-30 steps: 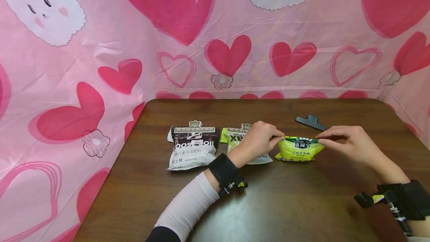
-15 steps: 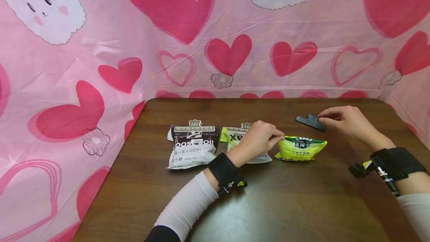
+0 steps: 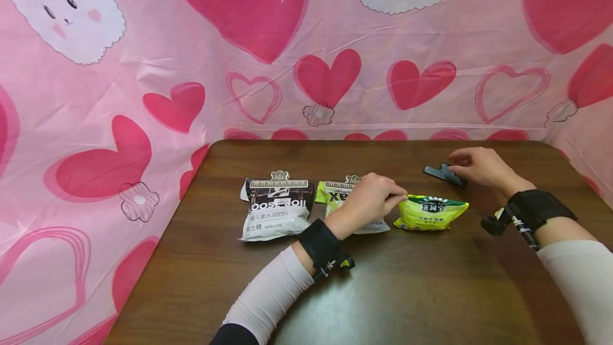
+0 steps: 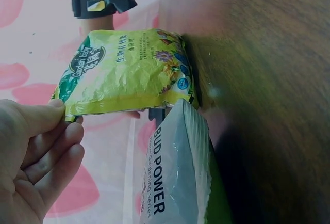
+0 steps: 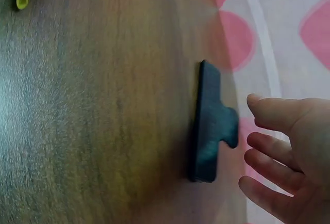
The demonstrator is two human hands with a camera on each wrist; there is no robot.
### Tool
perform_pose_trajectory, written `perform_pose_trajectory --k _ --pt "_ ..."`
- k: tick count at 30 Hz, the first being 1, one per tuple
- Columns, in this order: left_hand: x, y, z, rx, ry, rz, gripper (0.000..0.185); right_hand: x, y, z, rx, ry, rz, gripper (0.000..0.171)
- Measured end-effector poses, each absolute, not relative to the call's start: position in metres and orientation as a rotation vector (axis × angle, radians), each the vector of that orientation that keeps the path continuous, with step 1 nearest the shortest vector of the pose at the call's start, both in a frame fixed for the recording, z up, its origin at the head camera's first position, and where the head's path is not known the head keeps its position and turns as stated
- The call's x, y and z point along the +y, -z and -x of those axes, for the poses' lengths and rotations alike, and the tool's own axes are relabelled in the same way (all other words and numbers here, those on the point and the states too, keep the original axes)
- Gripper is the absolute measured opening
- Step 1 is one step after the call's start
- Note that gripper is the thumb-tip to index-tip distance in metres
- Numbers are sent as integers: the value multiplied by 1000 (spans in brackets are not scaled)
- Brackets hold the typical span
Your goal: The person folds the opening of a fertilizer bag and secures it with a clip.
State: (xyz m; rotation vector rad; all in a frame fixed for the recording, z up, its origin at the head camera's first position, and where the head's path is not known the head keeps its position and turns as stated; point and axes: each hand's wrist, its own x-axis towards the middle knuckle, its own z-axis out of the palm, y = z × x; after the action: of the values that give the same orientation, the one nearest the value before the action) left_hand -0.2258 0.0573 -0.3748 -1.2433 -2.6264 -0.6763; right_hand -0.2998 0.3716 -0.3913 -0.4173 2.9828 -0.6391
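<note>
My left hand (image 3: 371,201) pinches the top left corner of a small yellow-green fertilizer bag (image 3: 432,213) that stands on the table. Thumb and forefinger hold that corner in the left wrist view, where the bag (image 4: 124,69) shows printed flowers. My right hand (image 3: 486,166) is by a black bag clip (image 3: 444,173) lying behind the yellow bag. In the right wrist view a gap shows between the parted fingertips and the handle of the clip (image 5: 209,131); nothing is between thumb and fingers.
Left on the brown table (image 3: 383,292) lies a black-and-white bag (image 3: 275,217) with a metal clip (image 3: 279,181) on its top. Beside it, partly behind my left hand, is a green-and-white bag (image 3: 335,204), also clipped. A pink heart-print cloth (image 3: 268,100) hangs behind the table.
My right hand has let go of the yellow bag's right corner and moved back to the black clip. My left hand still pinches the left corner.
</note>
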Motion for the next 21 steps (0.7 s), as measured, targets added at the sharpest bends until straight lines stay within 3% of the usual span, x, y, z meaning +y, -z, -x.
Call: perform_pose_trajectory --k 8,21 --pt "58 376 226 -2635 654 1235 20 373 407 306 2942 592 389 54" --pt "57 375 226 -2632 649 1238 21 367 414 309 2979 549 374 47"
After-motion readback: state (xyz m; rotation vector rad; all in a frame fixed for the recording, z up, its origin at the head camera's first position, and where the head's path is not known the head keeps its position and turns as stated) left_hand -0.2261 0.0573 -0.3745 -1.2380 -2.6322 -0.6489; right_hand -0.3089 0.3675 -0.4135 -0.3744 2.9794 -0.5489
